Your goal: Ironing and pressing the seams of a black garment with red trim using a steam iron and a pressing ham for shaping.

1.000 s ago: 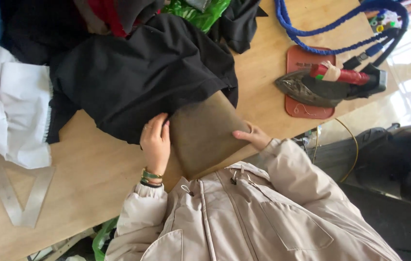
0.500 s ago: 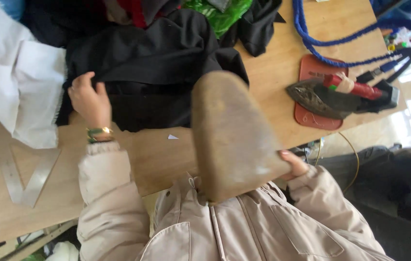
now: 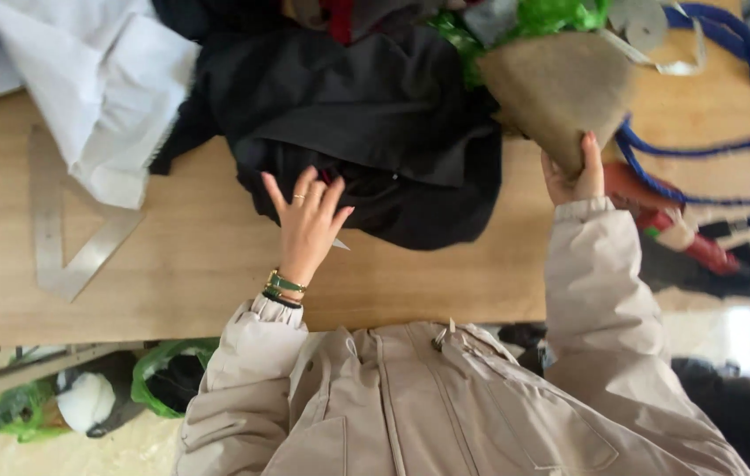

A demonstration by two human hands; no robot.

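My right hand (image 3: 576, 179) grips the lower corner of a brown, felt-like pad (image 3: 560, 86) and holds it up over the far right of the wooden table (image 3: 445, 282). With fingers spread and nothing in it, my left hand (image 3: 306, 220) rests on the near edge of a crumpled black garment (image 3: 375, 123) in the middle of the table. A ring and green bracelets show on that hand and wrist. My beige jacket fills the bottom of the view.
White cloth (image 3: 102, 79) lies at the far left, with a clear triangle ruler (image 3: 66, 238) beside it. At the right are a red and black iron (image 3: 692, 251) and a blue cord (image 3: 701, 141). Green fabric (image 3: 551, 16) lies behind the pad. Bags (image 3: 163, 379) sit under the table.
My right hand has carried the brown pad away from my body to the far right. My left hand has moved from the garment's left side to its near edge.
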